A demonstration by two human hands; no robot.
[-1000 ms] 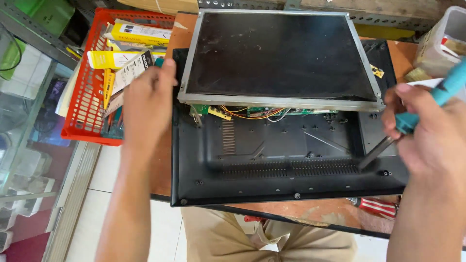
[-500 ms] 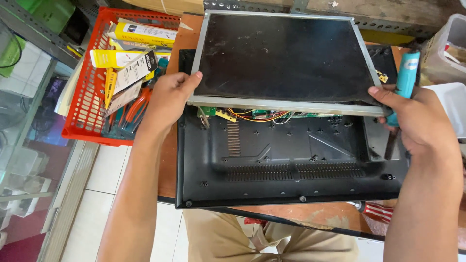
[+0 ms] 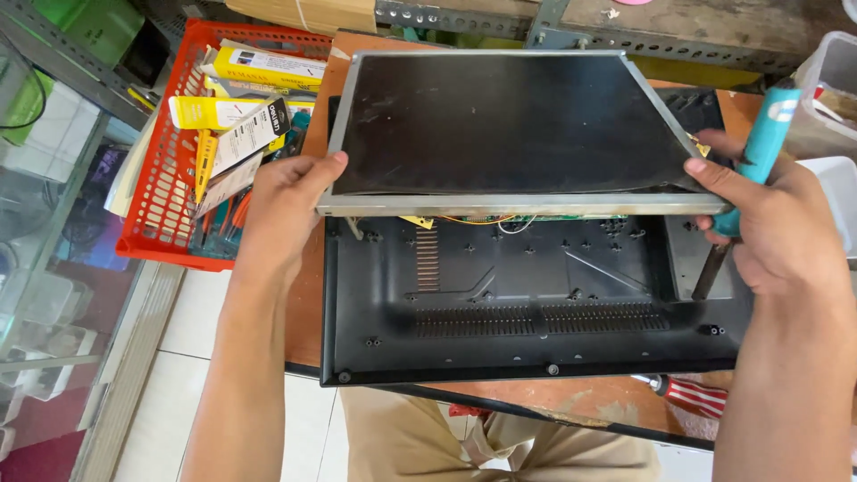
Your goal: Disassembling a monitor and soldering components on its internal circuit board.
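The panel (image 3: 509, 125) is tilted up over the black shell (image 3: 536, 303), near edge raised; the left hand (image 3: 290, 210) pinches its left corner; the right hand (image 3: 772, 223) grips the right corner while also clutching a screwdriver (image 3: 759, 152); lifting evenly would likely spare the wires (image 3: 495, 219) beneath.

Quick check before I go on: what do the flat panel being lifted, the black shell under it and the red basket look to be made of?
Flat panel: dull dark face in a thin grey rim that looks like bare sheet metal, faintly shiny along its edge.
Black shell: likely moulded plastic, matt, with vent slots and screw posts.
Red basket: probably plastic, glossy lattice walls.
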